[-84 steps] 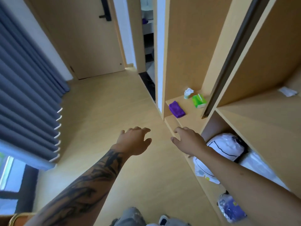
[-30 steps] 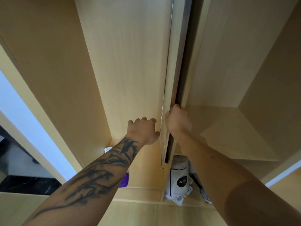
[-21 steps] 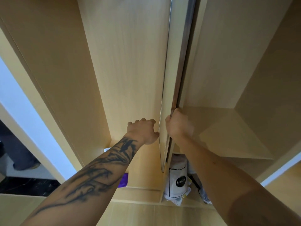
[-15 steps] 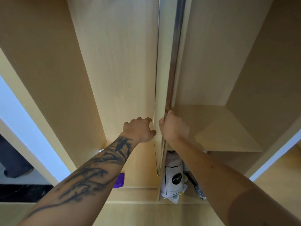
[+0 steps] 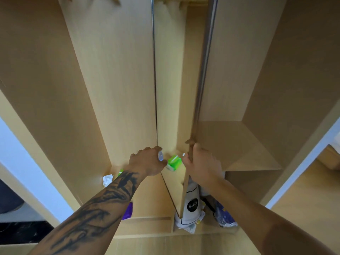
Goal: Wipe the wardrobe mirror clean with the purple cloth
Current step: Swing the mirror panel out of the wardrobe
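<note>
Mirror panel [image 5: 171, 89]: swinging wider than a moment ago, both hands gripping its edges — left hand [image 5: 149, 162], right hand [image 5: 200, 162]. Glass is turning into reach; purple cloth [image 5: 128, 211] is still lying unclaimed on the shelf.

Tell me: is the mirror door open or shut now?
Partly open: the mirror door stands angled out, right hand gripping its edge, reflecting a green pack.

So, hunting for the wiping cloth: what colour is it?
Purple; the cloth shows in the head view, partly hidden behind the left forearm.
</note>
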